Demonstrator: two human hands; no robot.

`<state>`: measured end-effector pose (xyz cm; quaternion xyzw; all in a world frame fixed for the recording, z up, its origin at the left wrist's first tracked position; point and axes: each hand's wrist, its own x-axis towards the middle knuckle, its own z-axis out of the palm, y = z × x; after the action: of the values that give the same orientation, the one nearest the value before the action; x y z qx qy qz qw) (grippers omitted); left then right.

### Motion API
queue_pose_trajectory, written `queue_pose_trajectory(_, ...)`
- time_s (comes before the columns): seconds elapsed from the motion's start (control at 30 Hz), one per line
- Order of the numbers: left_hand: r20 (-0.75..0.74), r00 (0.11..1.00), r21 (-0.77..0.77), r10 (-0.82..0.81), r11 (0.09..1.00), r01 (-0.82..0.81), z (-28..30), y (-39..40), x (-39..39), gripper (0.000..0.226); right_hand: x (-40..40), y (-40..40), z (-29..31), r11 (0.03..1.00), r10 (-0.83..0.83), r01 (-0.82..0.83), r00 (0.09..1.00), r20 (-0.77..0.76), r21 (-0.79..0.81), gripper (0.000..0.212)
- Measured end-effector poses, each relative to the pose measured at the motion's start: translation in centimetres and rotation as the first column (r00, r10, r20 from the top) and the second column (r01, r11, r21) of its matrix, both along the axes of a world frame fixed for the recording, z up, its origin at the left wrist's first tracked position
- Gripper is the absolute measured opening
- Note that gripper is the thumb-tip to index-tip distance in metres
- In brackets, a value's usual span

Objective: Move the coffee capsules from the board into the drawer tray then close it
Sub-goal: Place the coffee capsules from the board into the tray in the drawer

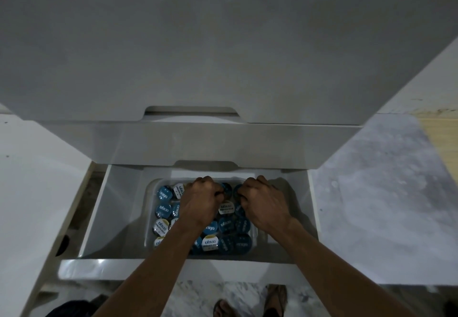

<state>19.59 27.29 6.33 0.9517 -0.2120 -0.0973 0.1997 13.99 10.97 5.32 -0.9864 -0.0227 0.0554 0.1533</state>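
Note:
The bottom drawer [173,268] of a white cabinet stands pulled out below me. Inside it sits a clear plastic tray [151,192] packed with several round coffee capsules [210,242], most with blue lids and a few with white lids. Both my hands reach into the far end of the tray. My left hand [202,201] is curled with its fingertips on a dark capsule. My right hand [262,205] is curled the same way around a blue capsule beside it. The board is out of view.
Two shut drawers [198,143] overhang the open one from above. A white panel [29,192] lies at the left. Marbled grey floor [384,192] spreads to the right, with a wooden strip at the far right. My sandalled feet [247,304] stand just before the drawer front.

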Motion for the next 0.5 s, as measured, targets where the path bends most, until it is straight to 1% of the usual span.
queue_pose_trajectory(0.3,0.001,0.999,0.009,0.036,0.999,-0.036,1.1,0.3,-0.4,0.021,-0.4,0.1,0.7,0.998,-0.050,0.049,0.999,0.016,0.043,0.024)
queue_pose_trajectory(0.5,0.000,0.998,-0.042,0.055,0.998,-0.055,1.5,1.0,-0.8,0.024,-1.1,0.5,1.9,0.990,-0.094,0.093,0.996,0.008,0.111,0.026)
